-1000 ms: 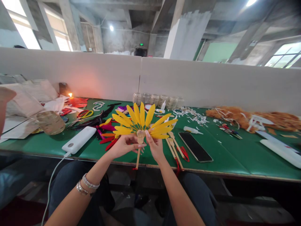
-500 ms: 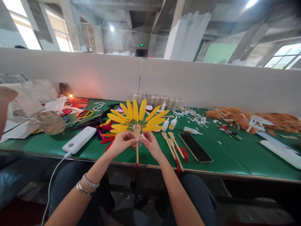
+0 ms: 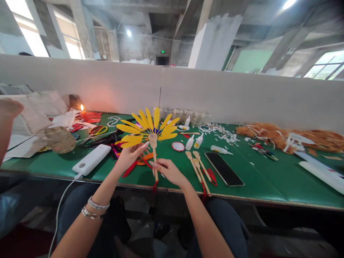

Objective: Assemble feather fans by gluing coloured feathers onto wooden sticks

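Yellow-feathered fan on a wooden stick (image 3: 153, 157) held over the green padded tabletop (image 3: 258, 182), pinched by the right hand (image 3: 169, 172). Left hand (image 3: 129, 156) open at the stick, contact unclear. White partition (image 3: 242, 95) behind, white power bank (image 3: 91, 159) left.

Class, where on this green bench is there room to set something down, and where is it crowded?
Green mat lies bare between the black smartphone and long white bar, and left of the white power bank. Crowded: the red feathers under the yellow feather fan, and the glass jars.

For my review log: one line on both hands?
left hand: at wooden stick | right hand: fingers on stick | yellow feather fan atop stick
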The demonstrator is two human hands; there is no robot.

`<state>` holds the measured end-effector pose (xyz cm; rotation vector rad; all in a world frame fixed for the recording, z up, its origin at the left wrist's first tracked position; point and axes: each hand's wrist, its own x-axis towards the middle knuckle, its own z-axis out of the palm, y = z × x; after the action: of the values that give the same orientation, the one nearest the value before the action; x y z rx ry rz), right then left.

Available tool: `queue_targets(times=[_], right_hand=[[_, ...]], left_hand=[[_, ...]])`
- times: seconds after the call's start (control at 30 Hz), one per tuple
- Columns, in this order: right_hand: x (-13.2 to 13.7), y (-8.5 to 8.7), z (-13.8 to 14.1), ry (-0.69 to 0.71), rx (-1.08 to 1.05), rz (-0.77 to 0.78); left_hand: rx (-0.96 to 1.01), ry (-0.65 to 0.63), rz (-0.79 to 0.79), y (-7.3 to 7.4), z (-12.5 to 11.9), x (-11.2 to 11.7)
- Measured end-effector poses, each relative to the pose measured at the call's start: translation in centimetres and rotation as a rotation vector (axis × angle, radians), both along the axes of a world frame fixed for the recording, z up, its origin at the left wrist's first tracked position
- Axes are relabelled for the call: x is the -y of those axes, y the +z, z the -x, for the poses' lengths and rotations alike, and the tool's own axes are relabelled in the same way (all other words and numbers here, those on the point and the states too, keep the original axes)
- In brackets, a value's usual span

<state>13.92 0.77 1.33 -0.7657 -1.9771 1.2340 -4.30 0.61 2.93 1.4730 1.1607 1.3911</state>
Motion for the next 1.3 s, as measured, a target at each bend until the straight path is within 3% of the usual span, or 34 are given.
queue_targets(times=[0.1, 0.27, 0.33, 0.53, 0.73, 0.87, 0.97, 1.1, 1.2, 1.3], right_hand=[[-0.1, 0.1, -0.3, -0.001, -0.016, 0.021], [-0.9, -0.6, -0.6, -0.099, -0.075, 0.142], [-1.5, -1.3, -0.6, -0.130, -0.071, 0.184], [-3.0, -3.6, 0.0, -0.208, 0.049, 0.313], [-3.0, -4.1, 0.4, -0.241, 0.200, 0.232], [-2.4, -3.5, 0.2, -0.296, 0.443, 0.015], [-1.6, -2.8, 0.3, -0.364, 0.613, -0.134], [-1.2, -1.1, -1.2, -0.398, 0.625, -0.163], [-2.2, 0.6, -4.4, -0.567, 0.517, -0.157], [-4.6, 1.8, -8.5, -0.854, 0.536, -0.160]], left_hand=[[-0.061, -0.002, -0.040, 0.2, 0.6, 0.0], [-0.285, -0.340, 0.106, -0.6, 0.1, 0.1], [-0.328, -0.409, 0.182, -1.1, -0.3, 0.0], [-0.493, -0.376, 0.302, -2.1, -0.3, -0.5], [-0.778, -0.280, 0.267, -2.9, 0.4, -0.7], [-0.948, -0.189, 0.216, -2.8, 0.5, -0.6], [-0.971, -0.160, 0.210, -2.4, 0.4, -0.5], [-0.990, -0.091, 0.202, -2.0, 0.0, -0.3], [-0.981, -0.070, 0.199, -1.7, -0.2, -0.2], [-0.971, -0.073, 0.203, -1.8, -0.5, -0.2]])
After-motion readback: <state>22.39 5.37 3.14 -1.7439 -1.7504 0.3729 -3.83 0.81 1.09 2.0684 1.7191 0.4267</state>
